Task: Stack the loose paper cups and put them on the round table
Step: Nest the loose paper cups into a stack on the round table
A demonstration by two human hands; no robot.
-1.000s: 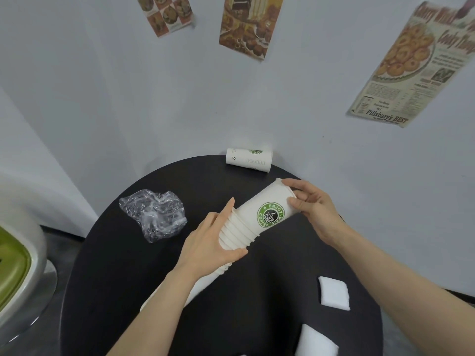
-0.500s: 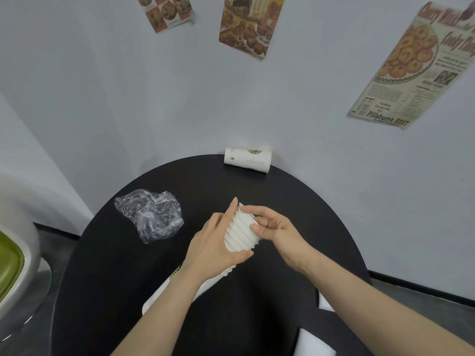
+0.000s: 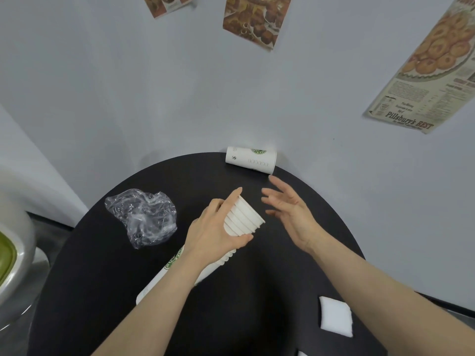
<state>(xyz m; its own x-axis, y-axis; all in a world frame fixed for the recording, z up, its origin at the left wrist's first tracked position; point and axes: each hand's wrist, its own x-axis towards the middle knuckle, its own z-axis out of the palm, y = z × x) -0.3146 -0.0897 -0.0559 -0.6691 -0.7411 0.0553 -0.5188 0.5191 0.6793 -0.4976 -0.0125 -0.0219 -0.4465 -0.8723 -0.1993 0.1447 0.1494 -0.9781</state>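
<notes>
Cups nested into one long white stack (image 3: 237, 222) lie tilted over the middle of the round black table (image 3: 102, 291), rims pointing toward one o'clock, the base end running down toward seven o'clock under the forearm. The left hand (image 3: 218, 227) grips the stack near its rim end, thumb below and fingers over the top. The right hand (image 3: 288, 209) hangs just to the three o'clock side of the rims, fingers spread and loose, holding nothing and not touching the stack.

One loose paper cup (image 3: 251, 160) lies on its side at the table's twelve o'clock edge, right against the wall, its logo turned up. By my reckoning that one is yet to be added, and the free hand is nearest to it.

At ten o'clock sits a crumpled clear plastic wrapper (image 3: 142, 217). A white foam pad (image 3: 335, 317) lies at five o'clock, and another shows at the bottom edge.

The risk I see: the lying cup can roll, so a careless touch could send it off the rim. The stack is held at one end only, so tipping it could let the nested cups slide apart.
</notes>
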